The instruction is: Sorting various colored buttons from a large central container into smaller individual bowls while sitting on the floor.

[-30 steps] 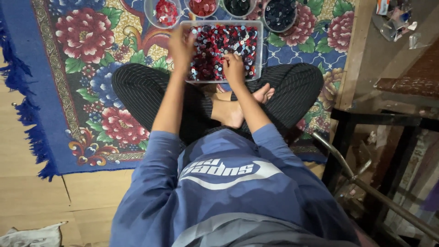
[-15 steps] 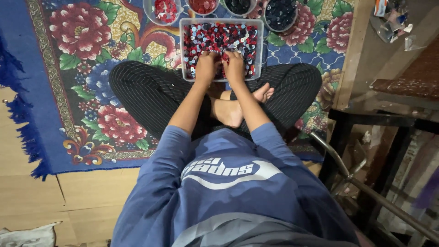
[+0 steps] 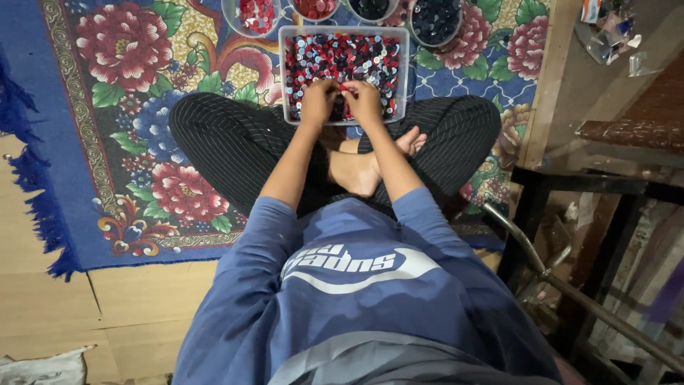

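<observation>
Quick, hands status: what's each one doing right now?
Left hand: fingers curled over the near end of the clear tray of buttons, pinching something small; cannot tell what.
Right hand: curled beside it, fingertips meeting the left's; contents cannot be told.

A home floor (wooden), shown by the flowered rug (image 3: 142,128).

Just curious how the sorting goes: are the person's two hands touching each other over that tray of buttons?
Touching. The head view shows the left hand and right hand with fingertips meeting over the clear tray, no gap visible between them.
</observation>
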